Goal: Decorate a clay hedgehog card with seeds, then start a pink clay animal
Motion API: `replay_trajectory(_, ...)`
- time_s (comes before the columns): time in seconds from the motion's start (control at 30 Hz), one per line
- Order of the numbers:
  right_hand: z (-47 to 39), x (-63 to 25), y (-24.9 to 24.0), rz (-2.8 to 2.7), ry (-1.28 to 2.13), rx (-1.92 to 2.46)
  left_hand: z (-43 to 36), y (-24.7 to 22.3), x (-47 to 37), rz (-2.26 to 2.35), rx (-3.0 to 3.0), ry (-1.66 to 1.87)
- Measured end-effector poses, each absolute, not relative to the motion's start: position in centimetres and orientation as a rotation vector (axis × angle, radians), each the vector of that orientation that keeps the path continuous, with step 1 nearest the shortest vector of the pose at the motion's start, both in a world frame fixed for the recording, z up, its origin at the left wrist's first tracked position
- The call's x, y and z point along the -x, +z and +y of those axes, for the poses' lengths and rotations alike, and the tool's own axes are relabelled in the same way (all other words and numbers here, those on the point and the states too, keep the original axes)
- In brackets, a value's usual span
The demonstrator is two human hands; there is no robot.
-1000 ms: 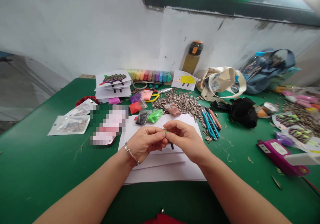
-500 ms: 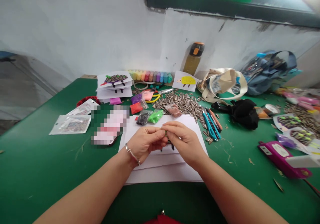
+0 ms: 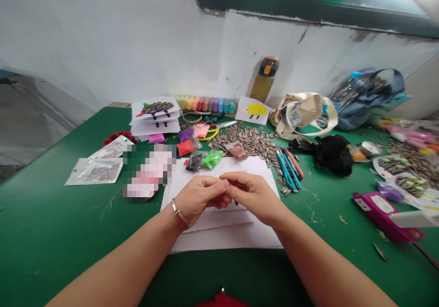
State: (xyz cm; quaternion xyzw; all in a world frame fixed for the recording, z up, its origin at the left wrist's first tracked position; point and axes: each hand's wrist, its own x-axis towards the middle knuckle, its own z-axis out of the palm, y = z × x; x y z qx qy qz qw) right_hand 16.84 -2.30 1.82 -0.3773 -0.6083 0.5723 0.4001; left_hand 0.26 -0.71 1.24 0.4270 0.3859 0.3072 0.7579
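Over white sheets of paper (image 3: pixel 226 240), my left hand (image 3: pixel 200 195) and my right hand (image 3: pixel 255 197) meet with fingertips pinched together. Whatever lies between the fingers is hidden. A bracelet (image 3: pixel 180 213) circles my left wrist. Dark marks on the top sheet show partly beneath my right hand. Just beyond the hands are small bags of green clay (image 3: pixel 212 159), black clay (image 3: pixel 196 161) and brown clay (image 3: pixel 236 151). A red clay packet (image 3: pixel 185 148) lies farther left. Behind them spreads a pile of striped sunflower seeds (image 3: pixel 247 138).
Right of the paper lie blue scissors (image 3: pixel 287 172) and pens. A magenta glue-gun-like device (image 3: pixel 384 215) is farther right. Seed-decorated hedgehog pictures (image 3: pixel 156 108) are stacked back left. A bottle (image 3: pixel 264 80) and a cloth bag (image 3: pixel 303 115) stand near the wall. A pixelated object (image 3: pixel 149 174) lies left.
My fingertips have closed together more, and the small green bit seen between them earlier is now hidden. My right hand has turned slightly. The view has shifted a little.
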Motion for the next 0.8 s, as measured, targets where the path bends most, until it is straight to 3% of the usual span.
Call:
replay_trajectory(0.27, -2.1, -17.8, 1.3, -1.330, 1.536, 1.040, -0.3, 1.8, 0.0, 0.846, -0.786, 0.734)
replay_trajectory(0.53, -1.7, -18.1, 1.5, -1.390, 1.244, 1.273, 0.0, 1.3, 0.0, 0.976, -0.925, 0.828)
replay_trajectory(0.8, -1.7, -18.2, 1.5, -1.419, 1.190, 1.290, 0.0, 1.2, -0.1, 0.913, -0.871, 0.820)
